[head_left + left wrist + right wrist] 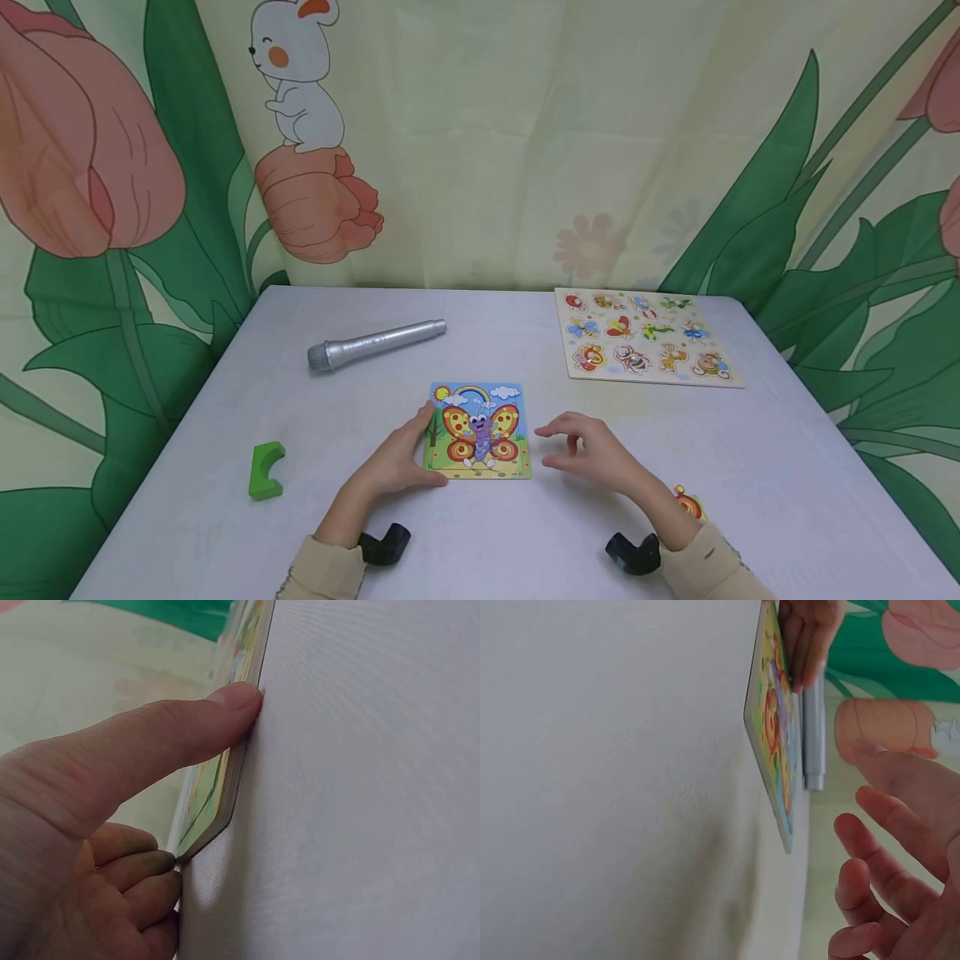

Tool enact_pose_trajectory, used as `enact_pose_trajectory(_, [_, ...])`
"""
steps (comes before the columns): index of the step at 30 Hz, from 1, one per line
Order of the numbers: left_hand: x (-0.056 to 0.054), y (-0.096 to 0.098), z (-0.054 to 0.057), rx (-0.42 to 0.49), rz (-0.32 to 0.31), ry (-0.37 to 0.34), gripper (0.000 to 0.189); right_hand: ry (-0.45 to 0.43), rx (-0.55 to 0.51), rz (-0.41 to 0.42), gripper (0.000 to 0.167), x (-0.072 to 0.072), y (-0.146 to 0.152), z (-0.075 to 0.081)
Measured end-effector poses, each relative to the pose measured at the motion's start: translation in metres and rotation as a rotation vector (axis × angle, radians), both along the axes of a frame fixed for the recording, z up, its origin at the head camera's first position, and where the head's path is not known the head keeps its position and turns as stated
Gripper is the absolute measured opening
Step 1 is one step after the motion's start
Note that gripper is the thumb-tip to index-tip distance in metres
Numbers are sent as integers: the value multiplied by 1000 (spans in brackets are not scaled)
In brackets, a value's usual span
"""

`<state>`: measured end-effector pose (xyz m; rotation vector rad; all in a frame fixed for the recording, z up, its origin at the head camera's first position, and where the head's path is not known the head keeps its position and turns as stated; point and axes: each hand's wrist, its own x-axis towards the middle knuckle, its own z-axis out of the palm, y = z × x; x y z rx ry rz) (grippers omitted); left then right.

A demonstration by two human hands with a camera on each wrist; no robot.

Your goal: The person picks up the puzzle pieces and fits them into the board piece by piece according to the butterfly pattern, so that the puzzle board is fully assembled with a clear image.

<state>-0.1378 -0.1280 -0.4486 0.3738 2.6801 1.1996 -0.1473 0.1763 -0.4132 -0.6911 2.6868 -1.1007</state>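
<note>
A square butterfly puzzle [480, 432], with a sun and a rainbow along its top, lies flat on the table. My left hand [397, 458] holds it at the left side, thumb along the front edge and fingers by the left edge. In the left wrist view the thumb [172, 731] presses on the puzzle's thin edge [236, 769]. To the right of the puzzle, apart from it, hovers my right hand [588, 450], its fingers loosely bent and nothing between them. The right wrist view shows those spread fingers [885, 862] beside the puzzle [774, 712].
Behind the puzzle lies a silver microphone [377, 344]. A board with several insect and animal pictures [645, 339] rests at the back right. At left is a green notched block [266, 471]. A small colourful piece [688, 503] is partly hidden by my right forearm.
</note>
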Motion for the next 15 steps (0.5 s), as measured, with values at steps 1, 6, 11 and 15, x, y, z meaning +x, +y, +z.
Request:
enact_pose_trajectory(1, [0,0,0,1,1,-3,108,6,-2,-3,35,1,5,0])
enact_pose_trajectory(6, [0,1,0,6,3,-9,108,47,7,-29,34,7,29,2])
enact_pose_trajectory(11, [0,1,0,5,2,-2,108,71,33,-86,35,14,53,3])
enact_pose_trajectory(15, [0,1,0,6,5,-3,108,81,46,-133,36,20,70,4])
